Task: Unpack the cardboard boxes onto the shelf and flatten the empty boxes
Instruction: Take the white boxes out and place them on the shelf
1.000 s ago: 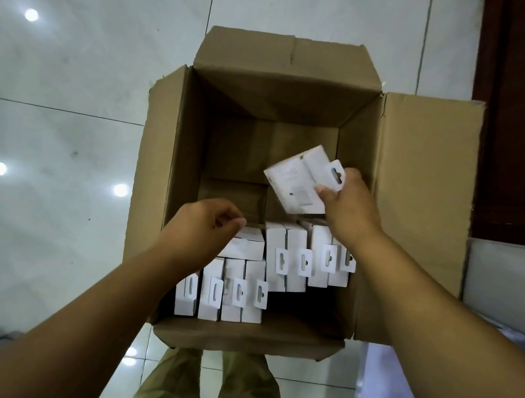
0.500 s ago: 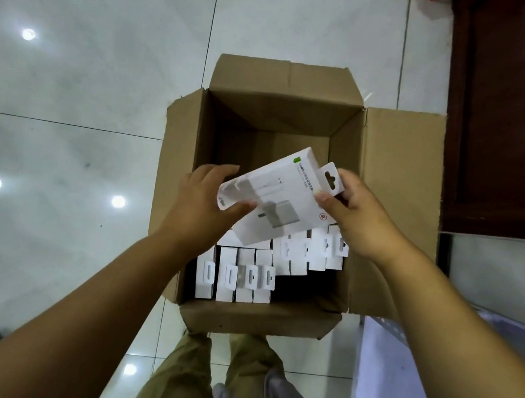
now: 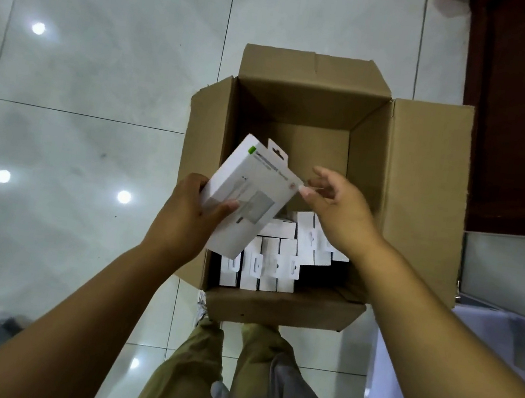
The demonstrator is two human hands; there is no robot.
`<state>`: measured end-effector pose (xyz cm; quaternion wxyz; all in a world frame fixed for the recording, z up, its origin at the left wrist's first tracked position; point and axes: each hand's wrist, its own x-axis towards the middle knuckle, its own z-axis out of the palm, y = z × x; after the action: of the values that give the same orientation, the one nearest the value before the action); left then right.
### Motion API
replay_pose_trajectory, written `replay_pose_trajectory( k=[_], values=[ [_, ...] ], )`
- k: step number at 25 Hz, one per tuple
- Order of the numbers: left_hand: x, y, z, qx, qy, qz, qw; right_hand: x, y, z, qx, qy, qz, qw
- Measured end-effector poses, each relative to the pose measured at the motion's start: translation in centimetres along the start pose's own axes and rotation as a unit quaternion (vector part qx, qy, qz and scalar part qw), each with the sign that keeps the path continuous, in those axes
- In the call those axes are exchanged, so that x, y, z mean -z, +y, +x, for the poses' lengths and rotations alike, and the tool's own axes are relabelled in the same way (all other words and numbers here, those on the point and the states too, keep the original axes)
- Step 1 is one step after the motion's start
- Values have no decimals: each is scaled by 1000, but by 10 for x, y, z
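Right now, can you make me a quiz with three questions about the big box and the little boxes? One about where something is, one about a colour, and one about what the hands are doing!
1. Where is the cardboard box?
A. on a shelf
B. on the tiled floor
C. on a chair

2. What colour are the small boxes inside it?
A. white
B. red
C. black

3. What is the left hand doing?
A. hanging loose
B. pressing a flap
C. holding a white package

Answers:
1 B, pale floor tiles show all around it.
2 A, the packed rows are white.
3 C, its thumb and fingers grip the package, while the right hand has let go.
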<state>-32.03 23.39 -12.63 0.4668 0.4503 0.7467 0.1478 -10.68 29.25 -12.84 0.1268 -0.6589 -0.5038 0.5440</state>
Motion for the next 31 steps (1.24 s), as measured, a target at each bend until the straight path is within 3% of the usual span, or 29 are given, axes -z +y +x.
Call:
replay_pose_trajectory(
  k=[3, 8, 15, 23, 26, 31],
  values=[
    [5, -19, -2, 39, 28, -19, 999, -17, 27, 3, -12, -3, -141, 990],
    [3, -48, 1, 66, 38, -12, 997, -50, 66, 12, 7, -57, -367, 929],
    [1, -63, 7, 76, 63, -33, 995, -70, 77, 32, 27, -42, -499, 865],
    [1, -71, 16, 72, 68, -31, 995, -76, 79, 53, 23, -4, -511, 859],
    [2, -70, 16, 74, 68, -25, 995, -78, 79, 52, -2, 13, -457, 890],
    [10, -64, 8, 75, 61, -32, 995, -68, 61, 30, -51, 98, -267, 957]
  ],
)
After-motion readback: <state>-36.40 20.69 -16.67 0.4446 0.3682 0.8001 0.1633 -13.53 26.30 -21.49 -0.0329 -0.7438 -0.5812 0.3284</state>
